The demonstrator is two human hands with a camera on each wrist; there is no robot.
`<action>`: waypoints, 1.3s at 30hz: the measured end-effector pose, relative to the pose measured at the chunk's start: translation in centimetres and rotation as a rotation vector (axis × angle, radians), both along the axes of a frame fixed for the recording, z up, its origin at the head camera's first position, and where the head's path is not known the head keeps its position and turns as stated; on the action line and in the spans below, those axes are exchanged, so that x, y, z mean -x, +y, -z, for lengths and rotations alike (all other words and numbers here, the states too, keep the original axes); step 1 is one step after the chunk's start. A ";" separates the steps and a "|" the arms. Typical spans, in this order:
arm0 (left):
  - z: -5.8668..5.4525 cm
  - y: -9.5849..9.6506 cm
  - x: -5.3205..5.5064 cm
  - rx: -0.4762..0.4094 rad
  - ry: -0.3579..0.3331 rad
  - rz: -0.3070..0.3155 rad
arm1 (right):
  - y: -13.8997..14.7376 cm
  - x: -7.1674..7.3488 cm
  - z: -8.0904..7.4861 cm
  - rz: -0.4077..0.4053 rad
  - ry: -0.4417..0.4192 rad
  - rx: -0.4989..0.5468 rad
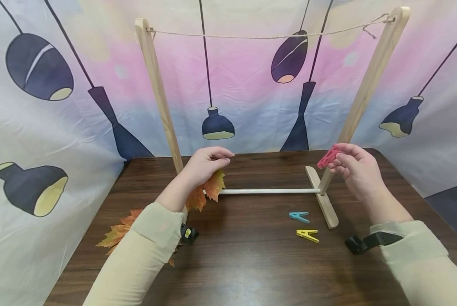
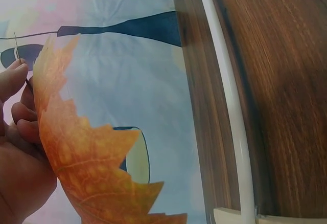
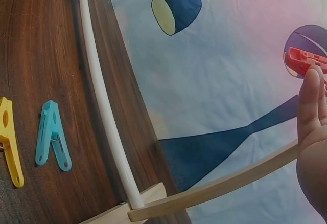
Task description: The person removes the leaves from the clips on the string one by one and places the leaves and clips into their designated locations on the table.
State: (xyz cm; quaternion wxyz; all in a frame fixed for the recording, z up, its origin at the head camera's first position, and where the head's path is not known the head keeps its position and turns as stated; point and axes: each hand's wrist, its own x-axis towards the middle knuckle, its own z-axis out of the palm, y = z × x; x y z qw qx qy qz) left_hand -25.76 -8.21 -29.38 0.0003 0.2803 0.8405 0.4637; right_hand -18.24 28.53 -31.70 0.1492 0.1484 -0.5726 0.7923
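Note:
My left hand pinches the thin stem of an orange maple leaf between thumb and fingers; the leaf hangs below the hand. In my right hand is a red clothespin, held between thumb and fingers in front of the right post. Both hands are raised above the table, below a twine line strung between two wooden posts. On the table lie a blue clothespin and a yellow clothespin, left of the right wrist.
More autumn leaves lie on the table at the left, partly hidden by my left sleeve. A white rod joins the left post and right post low down. Behind the wooden table hangs a lamp-patterned cloth.

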 end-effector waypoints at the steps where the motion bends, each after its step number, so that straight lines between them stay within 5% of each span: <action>1: 0.0 -0.1 0.0 0.001 -0.002 -0.001 | 0.0 0.0 0.1 0.000 0.002 0.002; 39: 1.7 -4.9 -0.6 0.103 -0.069 -0.078 | 1.1 -0.2 2.3 0.010 -0.051 -0.009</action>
